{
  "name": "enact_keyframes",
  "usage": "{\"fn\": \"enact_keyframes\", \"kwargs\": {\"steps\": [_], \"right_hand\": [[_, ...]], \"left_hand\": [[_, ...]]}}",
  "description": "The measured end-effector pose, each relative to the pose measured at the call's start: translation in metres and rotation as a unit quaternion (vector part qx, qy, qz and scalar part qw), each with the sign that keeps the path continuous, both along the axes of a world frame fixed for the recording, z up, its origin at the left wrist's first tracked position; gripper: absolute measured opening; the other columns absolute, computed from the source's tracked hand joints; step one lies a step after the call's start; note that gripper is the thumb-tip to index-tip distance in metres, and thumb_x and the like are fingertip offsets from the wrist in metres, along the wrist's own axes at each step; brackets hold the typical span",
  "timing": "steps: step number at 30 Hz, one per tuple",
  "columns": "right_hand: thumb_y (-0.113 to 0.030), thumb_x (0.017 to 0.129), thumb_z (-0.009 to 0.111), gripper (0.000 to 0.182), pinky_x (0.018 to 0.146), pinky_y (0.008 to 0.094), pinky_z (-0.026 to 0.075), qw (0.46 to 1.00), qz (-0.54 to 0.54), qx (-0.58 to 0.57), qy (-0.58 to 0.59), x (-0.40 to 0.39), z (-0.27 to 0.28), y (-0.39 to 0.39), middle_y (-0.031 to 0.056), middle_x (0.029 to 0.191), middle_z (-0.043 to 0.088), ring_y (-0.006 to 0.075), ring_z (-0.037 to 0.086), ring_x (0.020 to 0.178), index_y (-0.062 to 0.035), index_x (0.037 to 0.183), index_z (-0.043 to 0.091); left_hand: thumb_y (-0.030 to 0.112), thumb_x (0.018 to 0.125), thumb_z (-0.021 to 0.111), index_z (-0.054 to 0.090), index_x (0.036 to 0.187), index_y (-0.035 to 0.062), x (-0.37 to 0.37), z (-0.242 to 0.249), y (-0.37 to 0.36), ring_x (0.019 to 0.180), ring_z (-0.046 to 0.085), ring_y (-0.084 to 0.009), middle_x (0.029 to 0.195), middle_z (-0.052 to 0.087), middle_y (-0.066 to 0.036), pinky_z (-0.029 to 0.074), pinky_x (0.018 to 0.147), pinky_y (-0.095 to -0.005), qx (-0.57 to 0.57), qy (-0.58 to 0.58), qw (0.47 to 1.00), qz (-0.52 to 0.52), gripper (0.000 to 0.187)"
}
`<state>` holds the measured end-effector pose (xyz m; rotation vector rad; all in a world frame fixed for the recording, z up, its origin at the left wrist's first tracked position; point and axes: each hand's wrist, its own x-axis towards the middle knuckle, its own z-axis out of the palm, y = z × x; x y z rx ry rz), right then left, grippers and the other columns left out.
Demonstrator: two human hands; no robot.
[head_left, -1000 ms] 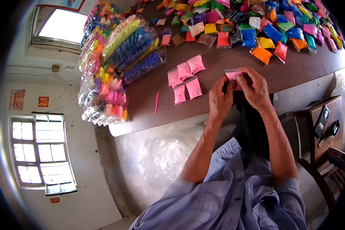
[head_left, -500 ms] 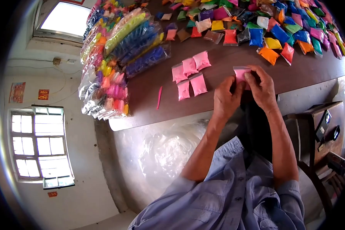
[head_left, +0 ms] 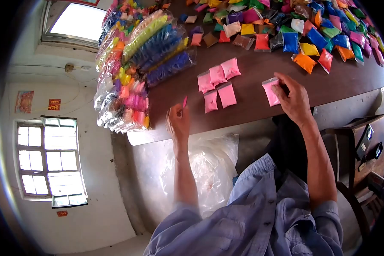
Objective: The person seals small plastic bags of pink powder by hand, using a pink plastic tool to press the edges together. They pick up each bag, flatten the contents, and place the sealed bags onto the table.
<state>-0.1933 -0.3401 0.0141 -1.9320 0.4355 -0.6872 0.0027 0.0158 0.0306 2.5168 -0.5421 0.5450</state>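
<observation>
My right hand (head_left: 292, 96) pinches a small clear zip bag of pink modelling clay (head_left: 269, 90) between thumb and fingers, just above the table's near edge. Far to the left, my left hand (head_left: 178, 121) has its thumb and fingertips closed on a thin pink plastic stick (head_left: 185, 101). Only the upper end of that stick shows; the fingers cover the rest. Between my hands, several similar pink bags (head_left: 227, 94) lie in two rows on the dark brown table (head_left: 247, 113), some overlapping.
Long clear packs of coloured clay (head_left: 158, 51) are piled at the table's left side. Loose small bags in many colours (head_left: 305, 63) cover the far right. Clear plastic sheeting (head_left: 209, 170) lies below the front edge, and a wooden stool (head_left: 362, 158) holding dark objects stands at right.
My left hand has left the pink bag and moved left to the pink stick. The right hand keeps the bag, now more fully visible. The view has shifted slightly.
</observation>
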Motion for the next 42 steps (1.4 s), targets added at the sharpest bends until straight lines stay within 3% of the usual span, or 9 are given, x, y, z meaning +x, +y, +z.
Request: {"fn": "enact_keyframes", "kwargs": {"steps": [10,15,17,19,21,25,27,30,42], "right_hand": [[-0.003,0.089,0.079,0.035,0.083,0.0341,0.059,0.993,-0.068,-0.008,-0.099,-0.011,-0.009,0.013,0.0145,0.118,0.069,0.0293,0.071,0.1,-0.0031,0.123,0.07],[-0.008,0.079,0.086,0.037,0.088,0.0422,0.059,0.968,-0.035,-0.219,-0.117,-0.025,-0.006,0.021,0.011,0.12,0.069,0.0356,0.069,0.105,-0.0102,0.113,0.072],[-0.013,0.079,0.087,0.034,0.094,0.0452,0.057,0.974,-0.019,-0.211,-0.082,-0.029,-0.004,0.022,0.0076,0.124,0.068,0.0332,0.067,0.111,-0.0126,0.109,0.072],[-0.015,0.079,0.088,0.034,0.1,0.0448,0.055,0.965,-0.004,-0.256,-0.053,-0.028,-0.01,0.023,0.0048,0.127,0.066,0.0306,0.065,0.118,-0.0133,0.11,0.073],[-0.014,0.08,0.087,0.033,0.1,0.0439,0.055,0.963,-0.015,-0.262,-0.058,-0.027,-0.017,0.023,0.0029,0.129,0.065,0.0285,0.063,0.12,-0.014,0.111,0.074],[-0.011,0.08,0.086,0.031,0.097,0.0429,0.055,0.957,-0.018,-0.277,-0.086,-0.028,-0.021,0.024,0.0034,0.129,0.066,0.0276,0.064,0.118,-0.0142,0.108,0.076],[-0.011,0.079,0.086,0.03,0.097,0.0424,0.055,0.954,-0.026,-0.285,-0.09,-0.031,-0.019,0.024,0.0034,0.128,0.067,0.0272,0.064,0.118,-0.0141,0.107,0.077],[-0.009,0.078,0.087,0.033,0.098,0.0408,0.054,0.954,-0.024,-0.289,-0.077,-0.045,-0.014,0.022,0.0034,0.127,0.067,0.0271,0.065,0.118,-0.014,0.108,0.076],[-0.009,0.073,0.088,0.041,0.102,0.0394,0.053,0.956,-0.002,-0.28,-0.084,-0.069,-0.018,0.016,0.0038,0.127,0.066,0.0269,0.064,0.121,-0.0124,0.112,0.074]], "left_hand": [[0.014,0.094,0.073,0.075,0.097,0.0086,0.031,-0.012,0.028,0.087,0.07,-0.0369,0.093,0.073,-0.015,0.054,0.075,-0.0494,0.177,-0.052,0.982,-0.035,0.007],[0.008,0.095,0.065,0.07,0.1,0.007,0.031,-0.016,0.028,0.088,0.069,-0.0392,0.093,0.072,-0.016,0.054,0.076,-0.0512,0.159,-0.081,0.983,-0.041,0.007],[0.009,0.097,0.064,0.069,0.1,0.0063,0.046,-0.022,0.044,0.081,0.071,-0.0342,0.092,0.072,-0.016,0.055,0.071,-0.0471,0.168,-0.09,0.98,-0.048,0.007],[0.013,0.104,0.06,0.067,0.106,0.0026,0.044,-0.011,0.041,0.071,0.07,-0.0198,0.092,0.071,-0.01,0.058,0.065,-0.0333,-0.027,0.097,0.993,-0.064,0.012],[0.014,0.107,0.058,0.066,0.108,0.0013,0.015,0.014,0.016,0.071,0.065,-0.01,0.092,0.067,-0.005,0.057,0.063,-0.0251,-0.071,0.139,0.986,-0.064,0.015],[0.016,0.106,0.063,0.071,0.108,0.0022,-0.026,0.013,-0.035,0.075,0.069,-0.0168,0.091,0.07,-0.008,0.056,0.067,-0.0332,-0.078,0.062,0.985,-0.143,0.016],[0.017,0.105,0.066,0.072,0.11,0.0057,-0.071,0.023,-0.089,0.076,0.07,-0.021,0.085,0.071,-0.012,0.056,0.071,-0.0376,-0.076,0.156,0.974,-0.146,0.013],[0.01,0.102,0.069,0.068,0.104,0.0044,-0.115,0.015,-0.153,0.075,0.072,-0.0362,0.086,0.07,-0.019,0.055,0.064,-0.0425,-0.062,0.123,0.958,-0.252,0.006],[0.012,0.099,0.073,0.071,0.101,0.0051,-0.127,-0.004,-0.204,0.076,0.072,-0.0391,0.09,0.074,-0.018,0.056,0.063,-0.0451,-0.041,0.082,0.947,-0.307,0.008]]}}
